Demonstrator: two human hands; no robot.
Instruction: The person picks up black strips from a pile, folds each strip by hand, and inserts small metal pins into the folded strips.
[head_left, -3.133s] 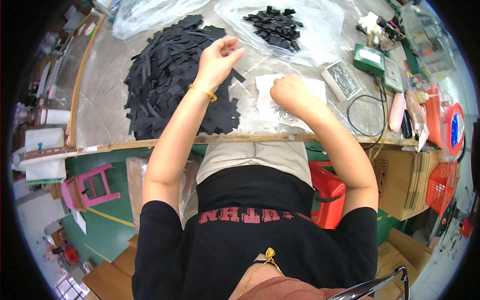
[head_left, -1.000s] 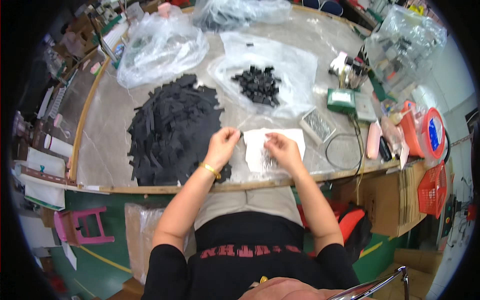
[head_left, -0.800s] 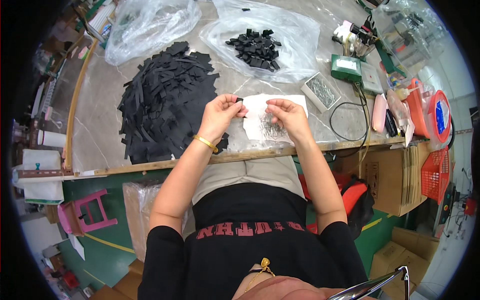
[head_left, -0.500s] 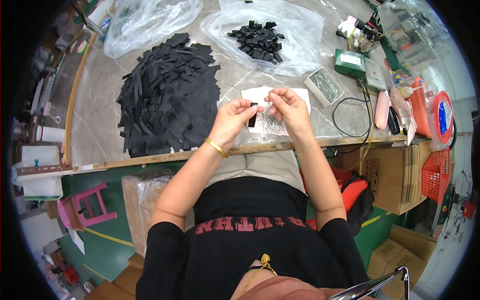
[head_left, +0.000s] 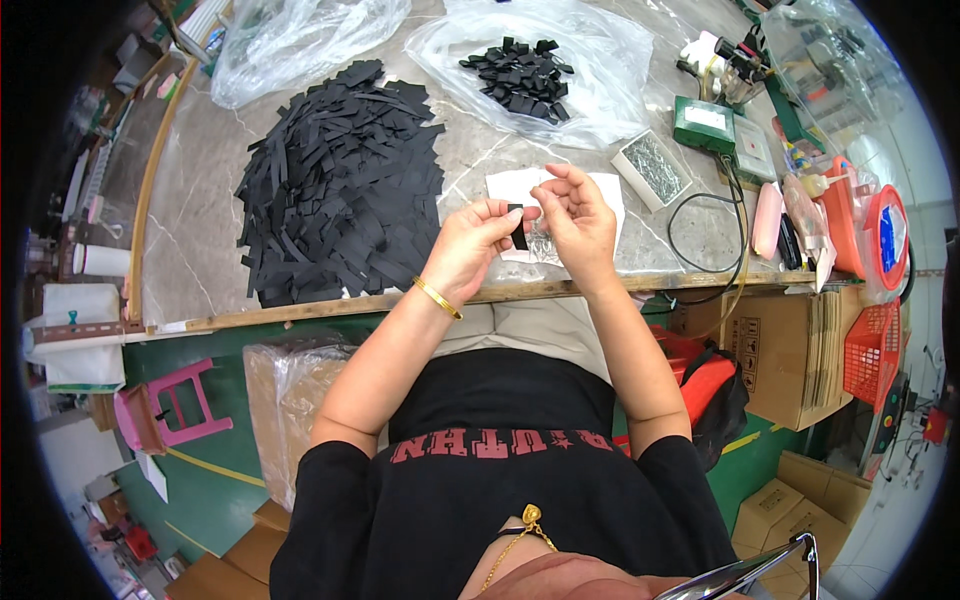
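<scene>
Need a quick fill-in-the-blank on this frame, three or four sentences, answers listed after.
1. The left hand and right hand together pinch a small strip whose colour is ____.
2. The large heap of flat black strips lies to the person's ____ of the hands.
3. The smaller pile of short black pieces rests on a clear ____ bag.
4. The gold bangle sits on the ____ wrist.

Missing words: black; left; plastic; left
</scene>
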